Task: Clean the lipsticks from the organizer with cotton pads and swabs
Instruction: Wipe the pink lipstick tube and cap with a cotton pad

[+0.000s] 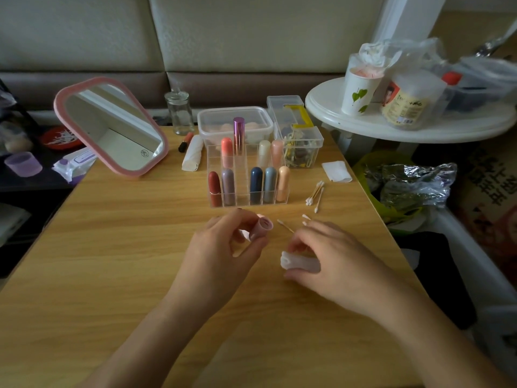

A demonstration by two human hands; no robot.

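A clear acrylic organizer (247, 201) stands mid-table and holds several capped lipsticks in red, mauve, navy, grey, peach and cream. In front of it my left hand (223, 253) pinches a small pink lipstick piece (264, 225), its open end turned toward me. To its right my right hand (333, 259) curls over a folded white cotton pad (298, 261) lying on the wood. Two loose cotton swabs (285, 226) lie between my hands and the organizer. A small bunch of swabs (315, 193) rests right of the organizer.
A pink-framed mirror (112, 127) leans at the back left. Behind the organizer are a glass jar (180, 113), a lidded plastic tub (235, 121) and a clear clip box (300, 141). A folded white pad (337, 171) lies near the right edge. A white round side table (405, 121) stands to the right.
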